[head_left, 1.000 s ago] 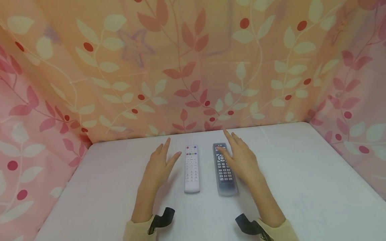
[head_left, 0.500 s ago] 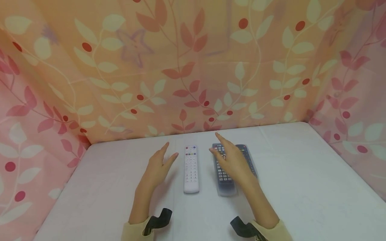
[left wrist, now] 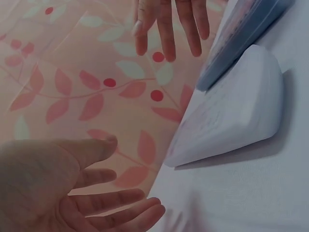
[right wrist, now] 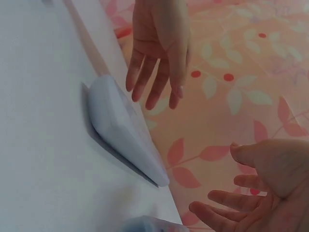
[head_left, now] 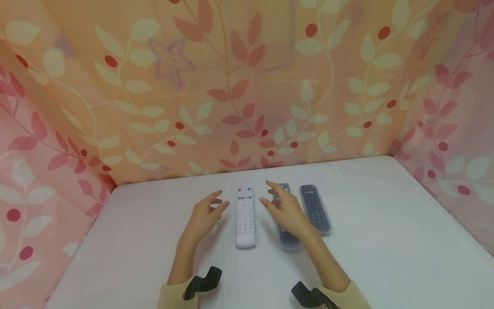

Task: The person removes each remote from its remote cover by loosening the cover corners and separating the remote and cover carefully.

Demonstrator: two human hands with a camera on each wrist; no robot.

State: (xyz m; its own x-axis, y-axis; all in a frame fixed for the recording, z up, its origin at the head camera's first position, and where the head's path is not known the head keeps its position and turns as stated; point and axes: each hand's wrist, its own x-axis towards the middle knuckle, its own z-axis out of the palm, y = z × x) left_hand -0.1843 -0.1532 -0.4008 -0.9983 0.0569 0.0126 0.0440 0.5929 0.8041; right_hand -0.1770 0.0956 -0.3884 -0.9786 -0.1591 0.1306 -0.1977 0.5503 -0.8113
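Observation:
A white remote control lies on the table between my hands, its buttons facing up. My left hand hovers to its left, fingers loosely bent and holding nothing. Over a dark remote control in a cloudy sleeve hangs my right hand, which hides much of it; the relaxed fingers point toward the white one. Farther right is a second dark remote, smaller and also sleeved. In the left wrist view the white remote stands apart from my left hand. The right wrist view shows both hands bare of any object.
A white cloth covers the table. Behind it hangs an orange curtain with leaf prints, and pink printed curtains flank both sides. Black straps sit at both wrists.
My right hand has moved left across the larger dark remote, uncovering the smaller one on the right. Fingers of both hands have bent a little more. The remotes lie where they were.

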